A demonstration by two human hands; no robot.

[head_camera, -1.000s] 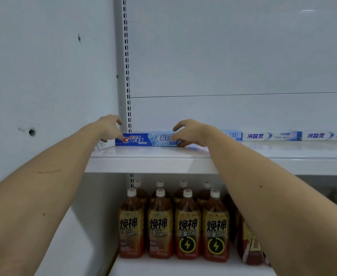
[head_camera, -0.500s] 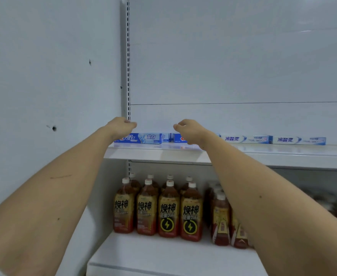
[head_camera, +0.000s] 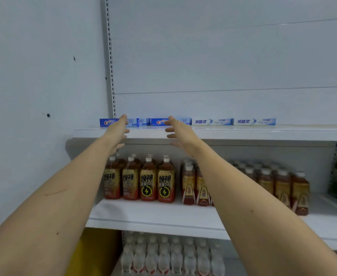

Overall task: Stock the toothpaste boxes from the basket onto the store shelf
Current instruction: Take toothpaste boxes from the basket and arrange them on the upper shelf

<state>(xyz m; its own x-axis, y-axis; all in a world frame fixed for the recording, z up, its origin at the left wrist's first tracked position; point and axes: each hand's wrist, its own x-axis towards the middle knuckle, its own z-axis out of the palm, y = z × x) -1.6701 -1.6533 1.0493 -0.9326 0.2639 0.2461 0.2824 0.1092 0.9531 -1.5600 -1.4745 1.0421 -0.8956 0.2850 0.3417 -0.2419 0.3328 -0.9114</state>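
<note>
We note four toothpaste boxes (head_camera: 212, 121) in a row along shelf (head_camera: 263, 133) back edge, from L corner. L hand (head_camera: 117, 130) & R hand (head_camera: 178, 130): fingers spread, holding nothing, near front edge. Drink bottles (head_camera: 147, 181) on shelf below.

left hand (head_camera: 117, 130), right hand (head_camera: 178, 130) (fingers spread)

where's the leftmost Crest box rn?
Head view: leftmost Crest box lies at the top shelf's left end, against the back panel, partly behind the open left hand.
</note>
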